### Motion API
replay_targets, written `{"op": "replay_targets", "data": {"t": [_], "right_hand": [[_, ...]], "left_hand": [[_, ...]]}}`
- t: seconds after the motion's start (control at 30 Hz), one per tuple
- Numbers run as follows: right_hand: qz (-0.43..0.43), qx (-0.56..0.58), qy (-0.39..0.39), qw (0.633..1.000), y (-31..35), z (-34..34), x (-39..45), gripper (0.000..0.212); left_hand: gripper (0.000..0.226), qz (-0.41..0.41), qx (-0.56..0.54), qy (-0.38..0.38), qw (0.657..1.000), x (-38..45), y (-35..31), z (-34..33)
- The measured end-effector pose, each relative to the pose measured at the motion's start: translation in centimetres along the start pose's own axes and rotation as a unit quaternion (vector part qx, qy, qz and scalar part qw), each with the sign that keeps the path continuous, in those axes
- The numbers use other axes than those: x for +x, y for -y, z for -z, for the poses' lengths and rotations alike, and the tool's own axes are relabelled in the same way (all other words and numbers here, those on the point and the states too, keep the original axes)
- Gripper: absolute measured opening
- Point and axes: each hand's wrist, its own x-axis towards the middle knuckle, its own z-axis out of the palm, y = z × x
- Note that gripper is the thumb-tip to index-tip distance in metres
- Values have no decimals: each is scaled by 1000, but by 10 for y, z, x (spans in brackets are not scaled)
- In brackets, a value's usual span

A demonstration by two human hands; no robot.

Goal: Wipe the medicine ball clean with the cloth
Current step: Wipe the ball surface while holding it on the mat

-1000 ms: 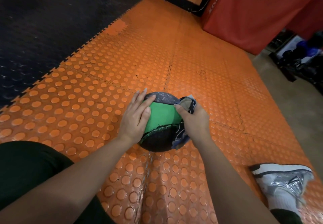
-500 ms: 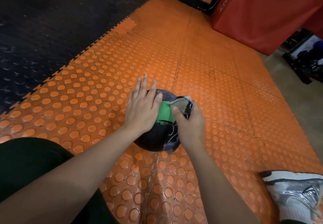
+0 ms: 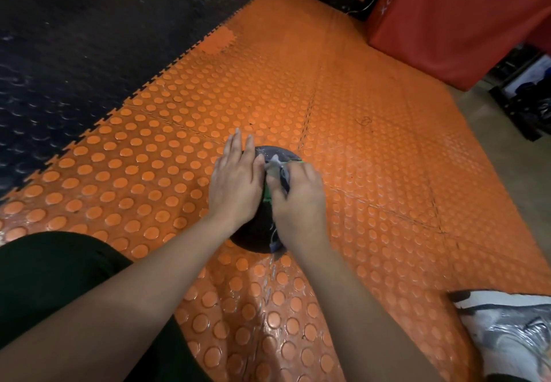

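A dark medicine ball (image 3: pixel 275 152) with a green band sits on the orange studded floor mat, mostly covered by my two hands. My left hand (image 3: pixel 234 183) lies flat on the ball's left side, fingers straight and pointing away from me. My right hand (image 3: pixel 298 200) grips a bunched grey and dark cloth (image 3: pixel 281 170) and presses it on the top of the ball. A bit of the cloth hangs out below my right wrist. Only a sliver of the green band shows between the hands.
Orange studded mat (image 3: pixel 372 158) spreads all round the ball. Black matting (image 3: pixel 74 54) lies to the far left. A red padded box (image 3: pixel 456 21) stands at the back right. My shoe (image 3: pixel 507 331) is at the lower right, my dark-clad knee (image 3: pixel 50 280) at the lower left.
My right hand has slid the cloth leftward and up over the ball's top, covering most of the green band. My left hand has shifted further over the ball's left side.
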Motion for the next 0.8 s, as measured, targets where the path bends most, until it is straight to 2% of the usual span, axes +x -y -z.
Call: {"op": "replay_targets", "data": {"t": [0.03,0.1,0.17,0.3,0.37,0.43,0.53,0.6,0.73,0.8], "right_hand": [[-17,8,11,1000,-7,4,4,23],[-107,63,17,992,-19,13,16,18],[-186,110,12,976,-26,17,25,15],[-259,90,-11,962,-31,15,32,20],[-233,60,-33,970,-24,12,28,21],[-131,10,-48,990,-11,4,13,25],[-6,-5,-21,1000,5,2,-8,19],[-3,-22,-6,1000,-3,9,-1,20],[-190,-46,43,980,-39,19,34,28],[-245,-16,52,968,-43,21,37,25]], "left_hand": [[59,-3,-3,2,1000,-1,1,0],[63,-8,-3,8,1000,-4,-1,0],[55,-13,6,9,1000,-3,-4,-3],[53,-14,14,-1,1000,-4,-6,-6],[59,-13,12,-5,1000,-5,-5,-6],[64,-8,3,-10,1000,-4,-1,-5],[58,-11,-20,-16,1000,-4,9,-2],[61,-20,-35,-12,999,-5,13,-2],[65,-20,-47,-10,999,-7,13,1],[64,-20,-49,-16,998,-9,14,1]]}}
